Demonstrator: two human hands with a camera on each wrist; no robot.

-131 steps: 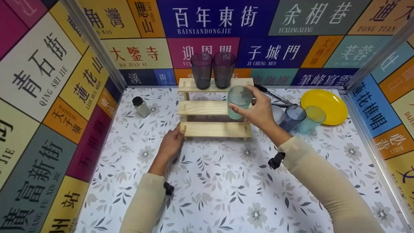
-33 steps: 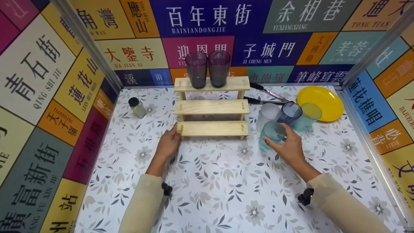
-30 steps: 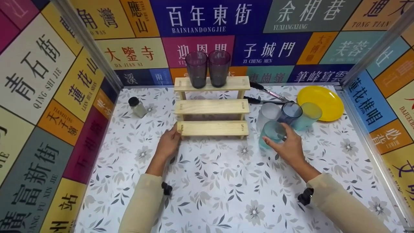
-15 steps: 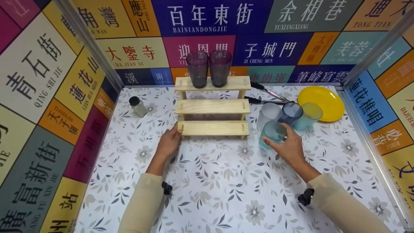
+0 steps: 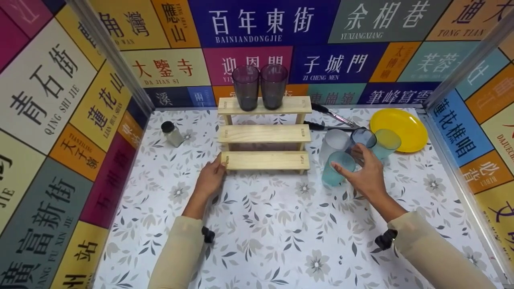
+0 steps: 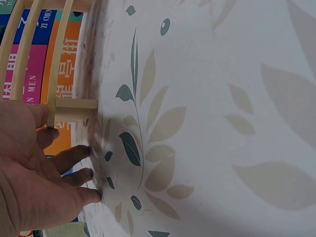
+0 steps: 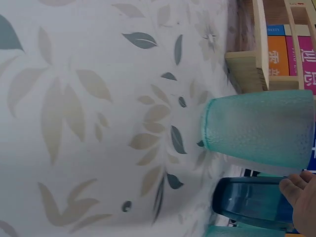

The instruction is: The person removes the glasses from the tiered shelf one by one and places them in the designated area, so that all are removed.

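A three-tier wooden stand carries two purple tumblers side by side on its top step. My left hand pinches the left end of its lowest step; in the left wrist view, thumb and forefinger meet on the board while the other fingers spread below. To the right of the stand, my right hand is off the teal tumbler, thumb over its rim. Its fingertips are right at the rim of a dark blue tumbler. A clear frosted tumbler stands behind the teal one.
Another teal tumbler stands beside a yellow plate at the back right. Black-handled tongs lie behind the tumblers. A small black-capped jar is left of the stand. Printed panels wall in the flowered table.
The right hand brought the teal tumbler from the stand down to the table on the right, then let go and shifted toward the blue tumbler. The left hand kept its place on the stand.
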